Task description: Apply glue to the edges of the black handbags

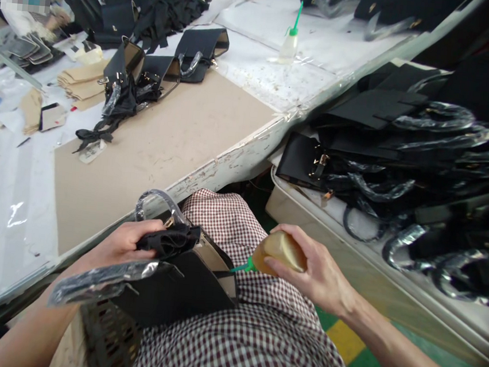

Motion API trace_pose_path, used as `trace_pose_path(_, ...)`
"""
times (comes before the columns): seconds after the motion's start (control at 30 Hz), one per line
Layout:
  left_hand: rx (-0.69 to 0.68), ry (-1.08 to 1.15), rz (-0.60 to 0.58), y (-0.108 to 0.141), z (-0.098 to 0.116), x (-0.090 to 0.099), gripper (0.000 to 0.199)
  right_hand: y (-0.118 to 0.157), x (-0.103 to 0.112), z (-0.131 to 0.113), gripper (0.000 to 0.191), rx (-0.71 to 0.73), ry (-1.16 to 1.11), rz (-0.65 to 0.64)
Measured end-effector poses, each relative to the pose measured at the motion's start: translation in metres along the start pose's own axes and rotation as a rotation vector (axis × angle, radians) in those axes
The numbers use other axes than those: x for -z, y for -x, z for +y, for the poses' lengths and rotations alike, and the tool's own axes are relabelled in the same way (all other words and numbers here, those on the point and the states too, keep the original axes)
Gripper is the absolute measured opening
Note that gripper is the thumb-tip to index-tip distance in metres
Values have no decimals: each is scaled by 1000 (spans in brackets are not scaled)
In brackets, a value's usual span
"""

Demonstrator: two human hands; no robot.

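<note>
A black handbag (182, 296) rests tilted on my lap, over a checked cloth (247, 334). My left hand (128, 244) is closed at the bag's upper edge, around a bunched black strap (172, 241). Plastic film covers the bag's handle (103, 279). In my right hand (306, 264) lies a squeeze bottle (281, 253) of amber liquid, gripped between thumb and fingers. The bottle's green nozzle (243, 266) points left, its tip at the bag's open side edge. Whether the tip touches the bag I cannot tell.
Ahead, a worktable (180, 137) carries several black bags (200, 52), tan pieces (81, 81) and another green-tipped bottle (289, 45). To my right, a pale bin (311, 213) is heaped with black bags (372, 112) with film-wrapped handles. Another person (23, 12) is at the far left.
</note>
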State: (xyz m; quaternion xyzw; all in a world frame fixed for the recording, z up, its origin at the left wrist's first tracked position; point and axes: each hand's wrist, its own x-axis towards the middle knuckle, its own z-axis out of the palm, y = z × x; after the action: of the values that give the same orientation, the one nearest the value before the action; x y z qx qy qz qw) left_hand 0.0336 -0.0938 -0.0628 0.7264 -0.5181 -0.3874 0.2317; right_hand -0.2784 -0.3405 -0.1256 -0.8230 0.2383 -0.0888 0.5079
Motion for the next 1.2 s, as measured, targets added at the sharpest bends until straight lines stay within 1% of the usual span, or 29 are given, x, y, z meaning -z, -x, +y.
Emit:
trace_pose_path(0.07, -113, -147, -2, 10, 10, 3, 24, -4, 2, -1, 39, -42, -30, 8)
trace_pose_path(0.13, -178, -246, 18, 19, 19, -1, 17, -8, 4, -3, 39, -72, -57, -10)
trace_pose_path(0.2, -224, -331, 49, 26, 28, -11, 18, -11, 5, -4, 39, -101, -84, -49)
trace_pose_path(0.33, -311, -425, 128, 34, 44, -37, 29, -7, 4, 0, 38, -141, -107, -120)
trace_pose_path(0.47, -347, -483, 172, 50, 56, -54, 23, 3, 2, 8, 43, -158, -143, -86)
trace_pose_path(0.57, -337, -475, 231, 65, 63, -67, 20, 8, -1, 10, 45, -93, -75, -40)
trace_pose_path(0.7, -289, -517, 243, 84, 62, -86, 28, 9, -5, 9, 45, 47, 28, -28)
trace_pose_path(0.77, -272, -571, 256, 90, 60, -94, 36, 9, -4, 8, 42, 62, 19, -64)
trace_pose_path(0.83, -263, -602, 263, 94, 60, -97, 41, 8, -3, 8, 40, 42, -6, -115)
trace_pose_path(0.9, -260, -621, 272, 94, 62, -97, 42, 8, -3, 8, 38, 21, -35, -154)
trace_pose_path(0.97, -267, -644, 289, 92, 66, -94, 45, 8, -3, 9, 38, 29, -35, -135)
trace_pose_path(1.1, -294, -680, 309, 86, 69, -92, 51, 8, -8, 14, 45, 100, 22, -34)
trace_pose_path(1.13, -297, -679, 308, 85, 69, -93, 50, 8, -9, 14, 46, 113, 26, -36)
trace_pose_path(1.2, -296, -686, 304, 84, 67, -94, 46, 7, -8, 13, 45, 96, 11, -84)
